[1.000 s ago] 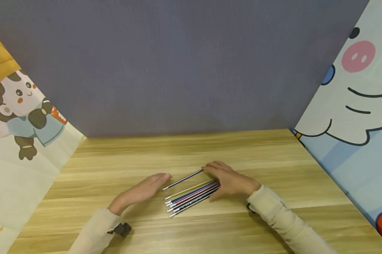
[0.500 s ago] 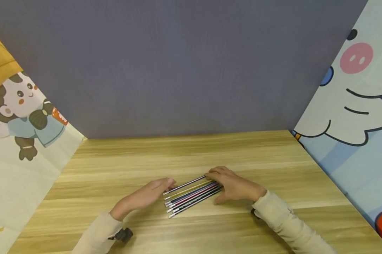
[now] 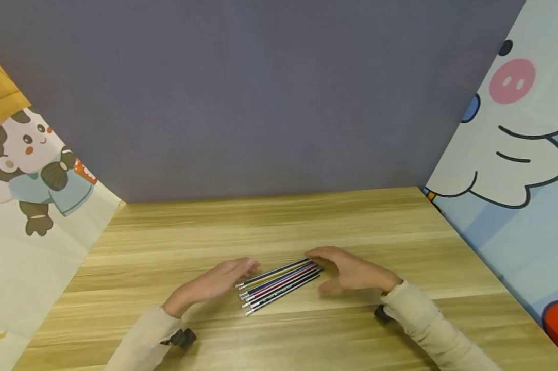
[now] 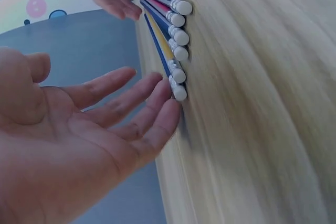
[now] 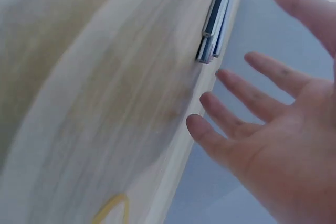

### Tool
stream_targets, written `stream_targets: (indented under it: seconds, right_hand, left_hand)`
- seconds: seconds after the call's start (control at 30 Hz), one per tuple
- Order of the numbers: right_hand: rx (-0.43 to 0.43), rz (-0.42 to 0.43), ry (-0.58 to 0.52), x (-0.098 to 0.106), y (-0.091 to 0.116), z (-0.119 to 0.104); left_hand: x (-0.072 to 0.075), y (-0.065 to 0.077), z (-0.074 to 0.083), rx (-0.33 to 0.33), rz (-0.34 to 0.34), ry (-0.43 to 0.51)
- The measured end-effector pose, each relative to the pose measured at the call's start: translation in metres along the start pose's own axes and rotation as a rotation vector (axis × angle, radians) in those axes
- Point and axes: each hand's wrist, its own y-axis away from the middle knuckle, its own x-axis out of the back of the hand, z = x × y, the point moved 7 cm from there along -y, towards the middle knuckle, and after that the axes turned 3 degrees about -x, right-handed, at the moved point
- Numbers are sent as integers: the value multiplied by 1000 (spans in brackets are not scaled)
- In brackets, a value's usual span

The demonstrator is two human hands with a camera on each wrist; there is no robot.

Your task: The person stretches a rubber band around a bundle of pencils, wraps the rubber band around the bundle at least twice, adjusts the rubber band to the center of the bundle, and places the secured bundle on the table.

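Observation:
Several pencils (image 3: 279, 287) with white erasers lie side by side on the table, slanting up to the right. A dark blue pencil (image 3: 271, 272) is at the far side, against a yellow one (image 4: 161, 39). My left hand (image 3: 214, 284) is beside the eraser ends, fingers extended; in the left wrist view its fingertips (image 4: 170, 111) are at the outermost eraser, and touching or not I cannot tell. Around the other ends my right hand (image 3: 358, 270) arches with thumb and fingers apart. The right wrist view shows those fingers (image 5: 257, 95) spread, holding nothing.
The wooden table (image 3: 190, 221) meets a grey panel (image 3: 269, 103) at the back. Cartoon-printed walls stand left (image 3: 10, 268) and right (image 3: 487, 170). A yellow loop (image 5: 114, 205) lies on the table in the right wrist view. Dark straps (image 3: 182, 338) sit at the wrists.
The far dark blue pencil has moved toward the others and now lies against the yellow one. My right hand has released it and drawn back slightly right; the left stays near the erasers.

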Motion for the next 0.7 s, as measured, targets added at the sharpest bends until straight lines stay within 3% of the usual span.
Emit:
stream_targets:
  seconds: [0.23,0.3,0.37,0.5,0.7]
  right_hand:
    - [-86,172,-163,-4,9,-1]
    - [-83,185,-212,-8,11,-3]
    - [-66,175,-174,-13,13,-5]
    - [-38,95,-26,-25,18,-7]
    - [-8,6,206,-42,23,-16]
  left_hand:
    - [-5,-10,-2,15,-20,20]
    - [-8,-13,-3,16,-23,11]
    - [-13,-14,-1,-4,-21,-51]
    - [-34,-10,9,-53,-26,-344]
    - [-70,-1,24,-70,-22,-994]
